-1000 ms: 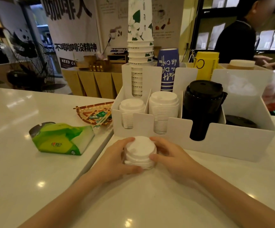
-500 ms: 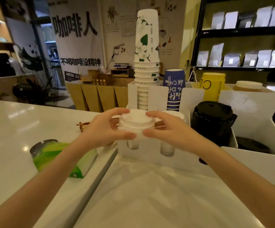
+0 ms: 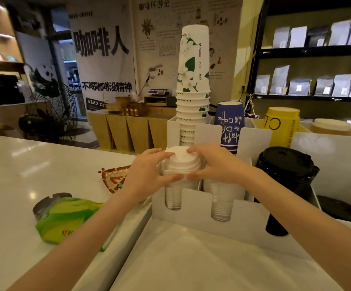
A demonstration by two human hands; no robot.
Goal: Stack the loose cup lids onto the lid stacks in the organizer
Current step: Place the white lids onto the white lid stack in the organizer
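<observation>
A small bundle of white cup lids [image 3: 179, 162] sits between both hands, right on top of the leftmost lid stack [image 3: 172, 196] in the white organizer [image 3: 193, 208]. My left hand [image 3: 147, 175] grips the bundle's left side and my right hand [image 3: 214, 164] grips its right side, fingers over the top. A second white lid stack [image 3: 221, 203] stands in the neighbouring slot, its top hidden by my right hand. A tall stack of black lids [image 3: 285, 179] fills the slot to the right.
Behind the lid slots stand a tall stack of white-and-green paper cups [image 3: 193, 80], blue cups [image 3: 230, 122] and yellow cups [image 3: 281, 127]. A green tissue pack [image 3: 65, 217] and a small woven tray [image 3: 115, 177] lie on the white counter [image 3: 23, 164] to the left.
Both hands lifted the bundle of white lids from the counter in front of the organizer and brought it forward onto the leftmost lid stack. The camera moved closer and tilted up.
</observation>
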